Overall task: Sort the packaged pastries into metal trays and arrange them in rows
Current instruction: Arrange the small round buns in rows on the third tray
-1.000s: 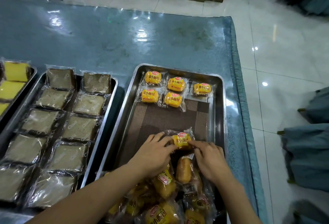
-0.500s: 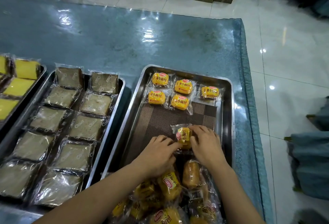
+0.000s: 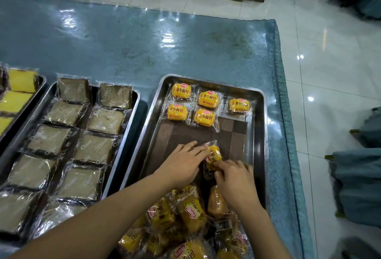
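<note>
Pastry packet point(image 3: 213, 155) sits tilted over the tray point(image 3: 259, 135) mat, pinched between left hand point(image 3: 181, 164) fingers and right hand point(image 3: 235, 178) fingers clamped on its wrapper; since a moment ago it has turned slightly, hands barely shifted.

Left hand point(image 3: 182, 163) and right hand point(image 3: 235, 178) meet, fingers pinching together.

We see yellow buns point(image 3: 206, 108) with red logos, a brown woven mat point(image 3: 181, 133), grey-brown cakes point(image 3: 90, 147), a silver tray point(image 3: 259, 135), a teal tabletop point(image 3: 123, 42).
</note>
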`<state>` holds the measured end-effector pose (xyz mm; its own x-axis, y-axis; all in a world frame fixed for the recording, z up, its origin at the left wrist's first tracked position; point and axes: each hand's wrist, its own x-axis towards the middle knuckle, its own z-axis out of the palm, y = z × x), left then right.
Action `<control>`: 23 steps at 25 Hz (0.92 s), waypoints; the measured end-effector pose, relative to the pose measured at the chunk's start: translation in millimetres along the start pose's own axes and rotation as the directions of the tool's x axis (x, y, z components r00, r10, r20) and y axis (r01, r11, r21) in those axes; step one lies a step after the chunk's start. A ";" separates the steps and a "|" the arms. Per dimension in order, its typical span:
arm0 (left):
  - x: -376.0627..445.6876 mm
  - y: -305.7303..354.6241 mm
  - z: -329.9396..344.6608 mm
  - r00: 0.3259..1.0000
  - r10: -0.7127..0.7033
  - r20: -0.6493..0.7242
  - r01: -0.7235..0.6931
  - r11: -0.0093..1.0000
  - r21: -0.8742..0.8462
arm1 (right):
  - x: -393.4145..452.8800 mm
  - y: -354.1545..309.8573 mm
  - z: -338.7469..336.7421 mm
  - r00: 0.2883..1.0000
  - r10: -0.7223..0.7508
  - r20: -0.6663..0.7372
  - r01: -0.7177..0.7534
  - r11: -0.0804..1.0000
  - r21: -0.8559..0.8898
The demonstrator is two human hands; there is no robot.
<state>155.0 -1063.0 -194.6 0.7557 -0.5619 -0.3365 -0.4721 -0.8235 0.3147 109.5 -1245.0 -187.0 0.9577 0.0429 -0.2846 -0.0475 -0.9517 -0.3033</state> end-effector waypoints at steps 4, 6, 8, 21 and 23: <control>-2.2 -3.2 3.0 1.000 -0.005 -0.003 0.005 1.000 0.015 | -2.9 0.4 2.5 0.999 0.028 -0.027 -0.029 0.999 -0.041; -8.0 -2.3 5.5 1.000 -0.007 -0.006 0.007 1.000 -0.011 | -2.8 1.9 4.0 0.999 0.044 -0.016 -0.045 0.998 -0.044; -12.9 -0.6 8.4 1.000 -0.001 -0.004 0.001 0.999 -0.035 | -1.6 3.4 4.7 0.998 0.060 -0.007 -0.060 0.997 -0.040; 44.7 42.0 -1.7 0.993 0.116 0.026 -0.119 0.959 0.256 | 9.3 44.5 7.8 0.978 0.153 -0.145 -0.166 0.982 -0.084; 55.0 44.4 -7.1 0.994 0.102 0.035 -0.108 0.950 0.294 | 16.6 48.9 9.4 0.975 0.150 -0.165 -0.165 0.983 -0.086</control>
<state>178.8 -1129.9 -192.8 0.6873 -0.6451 -0.3338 -0.6631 -0.7449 0.0742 120.5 -1288.0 -215.1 0.9733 -0.1506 -0.1731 -0.1805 -0.9683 -0.1729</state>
